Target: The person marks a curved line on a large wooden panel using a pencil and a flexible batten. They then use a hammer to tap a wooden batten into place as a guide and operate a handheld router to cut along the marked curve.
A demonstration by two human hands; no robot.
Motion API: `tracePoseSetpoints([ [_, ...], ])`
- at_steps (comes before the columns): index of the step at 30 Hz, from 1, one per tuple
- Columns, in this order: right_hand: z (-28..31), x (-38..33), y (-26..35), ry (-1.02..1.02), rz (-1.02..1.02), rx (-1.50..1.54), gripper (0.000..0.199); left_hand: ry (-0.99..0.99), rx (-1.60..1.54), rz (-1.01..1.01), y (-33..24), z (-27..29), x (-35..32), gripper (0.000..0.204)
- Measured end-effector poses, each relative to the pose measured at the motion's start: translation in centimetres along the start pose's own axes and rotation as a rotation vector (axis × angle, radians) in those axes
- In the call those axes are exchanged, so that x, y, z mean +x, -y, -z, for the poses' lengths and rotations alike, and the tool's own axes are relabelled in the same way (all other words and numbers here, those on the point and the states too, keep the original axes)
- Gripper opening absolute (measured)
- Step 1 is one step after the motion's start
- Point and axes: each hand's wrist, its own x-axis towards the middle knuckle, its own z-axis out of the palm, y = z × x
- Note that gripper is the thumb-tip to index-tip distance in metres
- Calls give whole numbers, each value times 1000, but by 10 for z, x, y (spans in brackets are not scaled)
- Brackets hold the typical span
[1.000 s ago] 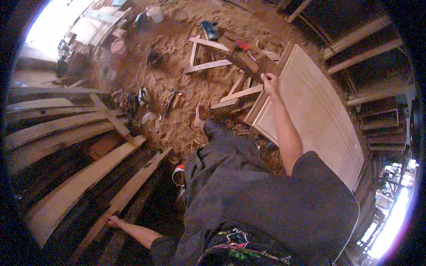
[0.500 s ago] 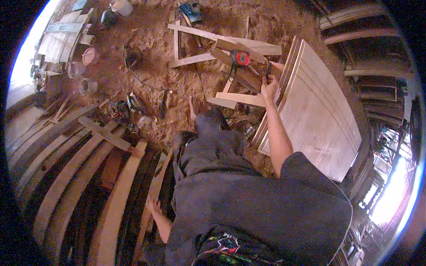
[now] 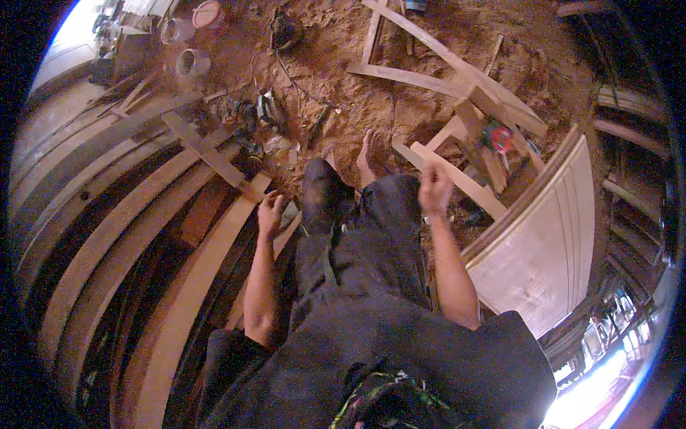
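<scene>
My left hand (image 3: 270, 213) hovers at the near side of the stacked planks, close to the end of a pale board (image 3: 214, 286). Its fingers are loosely bent and a little apart, with nothing seen in them. My right hand (image 3: 434, 191) is raised in front of my right knee, beside a light wooden bar (image 3: 461, 182). Motion smears its fingers, so whether it holds anything is unclear. A red and black tape measure (image 3: 501, 140) rests on the wooden frame pieces (image 3: 473, 136) beyond that hand, to the right.
Pale wooden panels (image 3: 543, 243) lean at my right. Long boards (image 3: 121, 264) fill the left side. A cord (image 3: 293, 82) and a power tool (image 3: 270, 111) lie on the earth floor ahead, with buckets (image 3: 193, 64) at the far left. A long wooden frame (image 3: 407, 75) lies farther off.
My right hand has drawn back from the wooden frame pieces toward my body. My left hand has come forward along the boards. The view has turned, and both my feet now show.
</scene>
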Motion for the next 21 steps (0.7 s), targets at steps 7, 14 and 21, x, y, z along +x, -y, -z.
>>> tracePoseSetpoints([
  [7,-292,-14,-188,549,-161,152,40,261,3,-80,21,-145,94,39],
  [14,-499,63,-256,448,-177,206,43,246,78,-243,29,-285,330,45],
  [21,-607,135,-295,486,-150,340,47,314,323,-555,-44,-418,512,74],
])
